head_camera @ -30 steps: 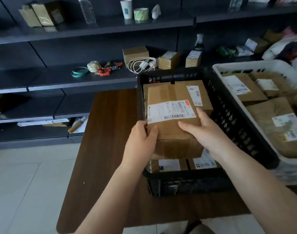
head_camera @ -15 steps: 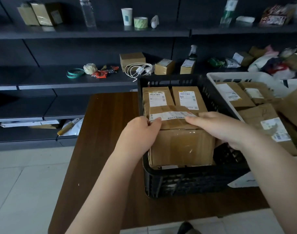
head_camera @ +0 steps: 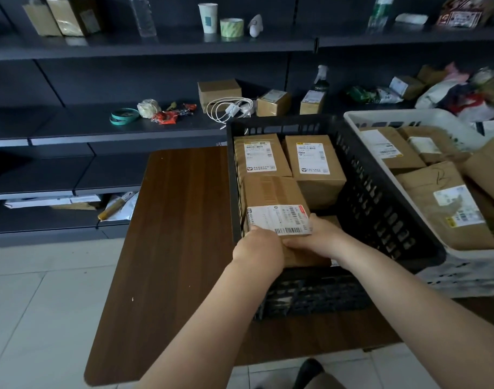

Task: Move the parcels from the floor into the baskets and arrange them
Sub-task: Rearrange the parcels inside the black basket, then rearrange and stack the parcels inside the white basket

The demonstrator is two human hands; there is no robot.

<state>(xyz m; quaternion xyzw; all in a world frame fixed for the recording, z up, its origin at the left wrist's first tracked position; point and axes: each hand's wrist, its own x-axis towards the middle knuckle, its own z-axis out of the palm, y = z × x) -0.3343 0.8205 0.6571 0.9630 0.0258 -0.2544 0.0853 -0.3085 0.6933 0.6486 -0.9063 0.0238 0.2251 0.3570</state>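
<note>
Both hands, left & right, grasping taped brown cardboard parcel w/ white label, in black slotted plastic basket; gap rightward.

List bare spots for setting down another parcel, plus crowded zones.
Free: the brown table left of the black basket; a gap inside it along its right wall. Crowded: white basket, and the basket's left side, where both hands grip a parcel.

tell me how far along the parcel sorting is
Done: two labelled boxes stand at the back of the black basket, and the white basket holds several. In hand: left hand and right hand hold a box there. The floor parcels are out of view.
</note>
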